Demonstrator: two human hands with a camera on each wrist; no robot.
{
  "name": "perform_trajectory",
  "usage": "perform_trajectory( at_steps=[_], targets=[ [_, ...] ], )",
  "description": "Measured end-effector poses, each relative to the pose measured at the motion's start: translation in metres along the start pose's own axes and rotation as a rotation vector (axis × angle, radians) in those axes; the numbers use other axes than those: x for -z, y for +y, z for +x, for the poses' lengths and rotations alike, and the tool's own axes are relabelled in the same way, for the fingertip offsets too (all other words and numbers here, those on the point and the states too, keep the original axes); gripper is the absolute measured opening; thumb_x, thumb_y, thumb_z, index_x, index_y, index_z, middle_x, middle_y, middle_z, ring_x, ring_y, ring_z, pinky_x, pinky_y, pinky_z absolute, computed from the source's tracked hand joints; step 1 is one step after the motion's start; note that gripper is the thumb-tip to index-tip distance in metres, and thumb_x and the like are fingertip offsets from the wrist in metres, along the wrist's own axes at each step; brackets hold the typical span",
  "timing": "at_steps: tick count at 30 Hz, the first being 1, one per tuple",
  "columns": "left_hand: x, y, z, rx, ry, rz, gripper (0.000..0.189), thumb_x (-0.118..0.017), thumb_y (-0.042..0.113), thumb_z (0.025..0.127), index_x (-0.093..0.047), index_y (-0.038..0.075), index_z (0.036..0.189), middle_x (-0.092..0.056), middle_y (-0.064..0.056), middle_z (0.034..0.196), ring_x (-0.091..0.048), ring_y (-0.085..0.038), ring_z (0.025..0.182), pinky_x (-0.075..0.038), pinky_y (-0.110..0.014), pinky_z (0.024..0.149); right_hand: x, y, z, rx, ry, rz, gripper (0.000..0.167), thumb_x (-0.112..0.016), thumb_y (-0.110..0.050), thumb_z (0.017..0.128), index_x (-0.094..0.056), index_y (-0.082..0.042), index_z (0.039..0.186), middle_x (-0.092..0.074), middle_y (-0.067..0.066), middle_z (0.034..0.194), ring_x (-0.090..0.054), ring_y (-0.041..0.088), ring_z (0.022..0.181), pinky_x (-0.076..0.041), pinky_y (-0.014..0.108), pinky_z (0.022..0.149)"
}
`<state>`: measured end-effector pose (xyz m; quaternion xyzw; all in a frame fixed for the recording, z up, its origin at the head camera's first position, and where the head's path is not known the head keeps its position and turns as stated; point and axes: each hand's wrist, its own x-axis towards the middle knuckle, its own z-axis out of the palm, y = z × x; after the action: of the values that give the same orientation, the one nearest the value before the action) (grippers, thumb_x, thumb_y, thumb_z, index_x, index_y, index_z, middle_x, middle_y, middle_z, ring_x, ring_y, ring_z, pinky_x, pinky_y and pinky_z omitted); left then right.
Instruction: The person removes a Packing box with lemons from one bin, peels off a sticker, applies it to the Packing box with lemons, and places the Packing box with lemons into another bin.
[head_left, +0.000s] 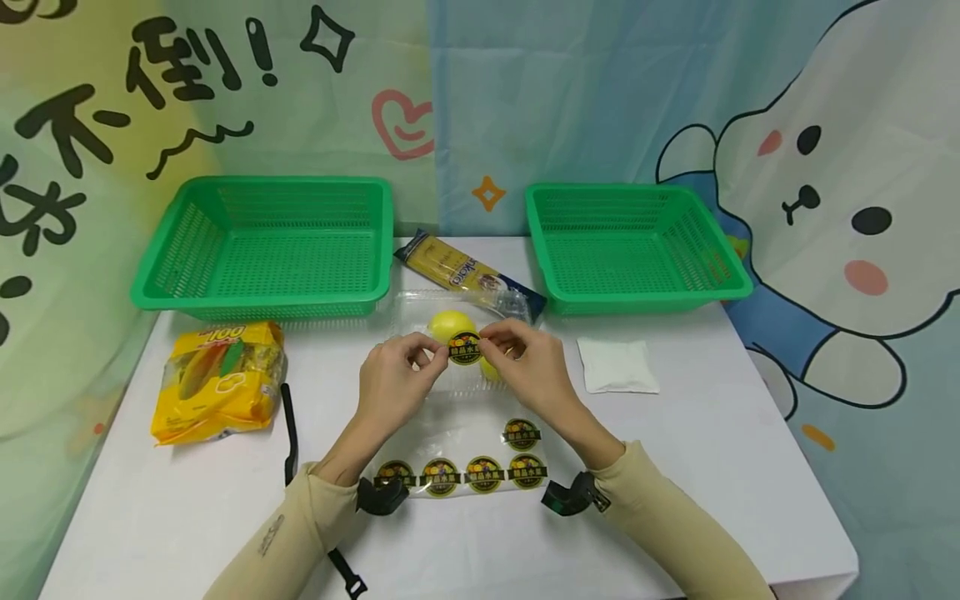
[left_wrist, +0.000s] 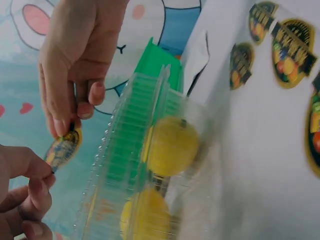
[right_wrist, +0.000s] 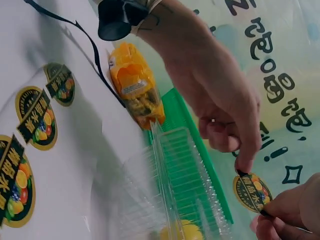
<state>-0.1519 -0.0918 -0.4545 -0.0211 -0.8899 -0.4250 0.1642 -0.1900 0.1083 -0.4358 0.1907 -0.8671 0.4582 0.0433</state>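
- Round black-and-gold fruit sticker (head_left: 465, 348) hangs above the clear clamshell box (head_left: 411, 310)
- Left hand (head_left: 399, 379) pinches one edge, thumb against finger; right hand (head_left: 536, 362) pinches the opposite edge likewise
- Probably feather-light, thin, bendy, tacky-backed; could crease or cling to skin
- Best held by its outermost edges, lightly taut

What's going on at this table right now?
A person's left hand and right hand pinch opposite edges of a round fruit sticker, holding it up above a clear plastic container. Two yellow fruits show through the plastic. Nearer the person, a sheet with five similar stickers lies on the white table.
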Motion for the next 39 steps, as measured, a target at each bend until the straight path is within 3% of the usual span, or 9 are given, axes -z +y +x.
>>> perform_trajectory(
  at_steps=[9, 16, 27, 39],
  targets=[
    [-0.008, -0.002, 0.022, -0.046, 0.025, 0.175, 0.011, -0.076, 0.018, 0.087, -0.078, 0.010, 0.079, -0.061, -0.001, 0.055, -0.055, -0.020, 0.055, -0.039, -0.041, 0.072, -0.010, 0.003, 0.019, -0.047, 0.048, -0.076, 0.011, -0.076, -0.010, 0.094, -0.080, -0.005, 0.102, -0.078, 0.008, 0.087, -0.072, 0.020, 0.076, -0.058, 0.033, 0.069],
    [-0.017, -0.008, 0.021, -0.035, 0.009, 0.282, 0.013, -0.077, 0.020, 0.087, -0.079, 0.009, 0.081, -0.061, -0.002, 0.058, -0.053, -0.021, 0.058, -0.036, -0.041, 0.072, -0.016, 0.005, 0.021, -0.093, 0.019, -0.094, 0.010, -0.075, -0.009, 0.095, -0.080, -0.004, 0.102, -0.078, 0.010, 0.087, -0.072, 0.021, 0.076, -0.060, 0.035, 0.069],
    [-0.024, -0.015, 0.019, -0.129, 0.070, 0.390, 0.012, -0.075, 0.017, 0.089, -0.078, 0.008, 0.081, -0.062, -0.003, 0.058, -0.054, -0.023, 0.059, -0.038, -0.043, 0.071, -0.023, 0.011, 0.024, 0.002, 0.033, -0.159, 0.007, -0.075, -0.004, 0.093, -0.078, -0.002, 0.099, -0.078, 0.011, 0.084, -0.071, 0.021, 0.073, -0.059, 0.033, 0.066],
    [-0.029, -0.017, 0.018, -0.223, 0.154, 0.466, 0.012, -0.080, 0.016, 0.085, -0.076, 0.008, 0.078, -0.065, -0.007, 0.058, -0.057, -0.026, 0.057, -0.037, -0.044, 0.068, -0.028, 0.016, 0.024, 0.039, 0.035, -0.208, 0.007, -0.074, -0.004, 0.093, -0.078, -0.003, 0.097, -0.077, 0.009, 0.084, -0.069, 0.020, 0.071, -0.058, 0.032, 0.064]
  ],
)
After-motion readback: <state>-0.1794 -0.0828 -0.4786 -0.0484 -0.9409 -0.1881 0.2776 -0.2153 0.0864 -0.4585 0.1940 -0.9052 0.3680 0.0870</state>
